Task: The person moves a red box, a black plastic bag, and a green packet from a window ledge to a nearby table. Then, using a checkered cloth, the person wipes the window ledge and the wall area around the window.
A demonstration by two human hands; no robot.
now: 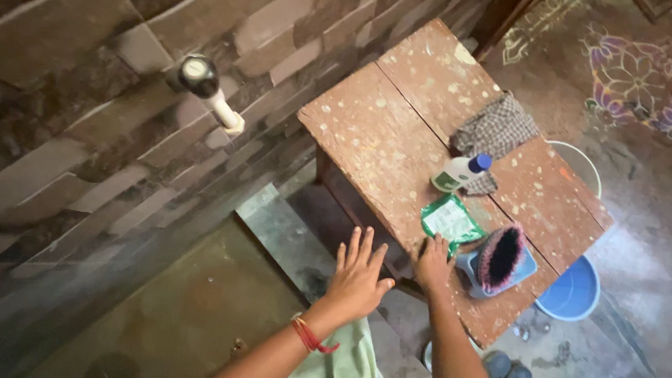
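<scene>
Resting on 1 wooden table (pixel 389 137): 1 bottle (pixel 459 173), 1 green packet (pixel 450 221), 1 brush (pixel 500 260), 1 cloth (pixel 494 128).

a worn, paint-speckled wooden table (pixel 393 141) stands by a tiled wall; on it lie a checked cloth (pixel 494 128), a white bottle with a blue cap (pixel 459 172), a green packet (pixel 450 220) and a pink-bristled brush (pixel 500 260)

Flat green packet (pixel 451 221) on table edge (pixel 369 176)
</scene>
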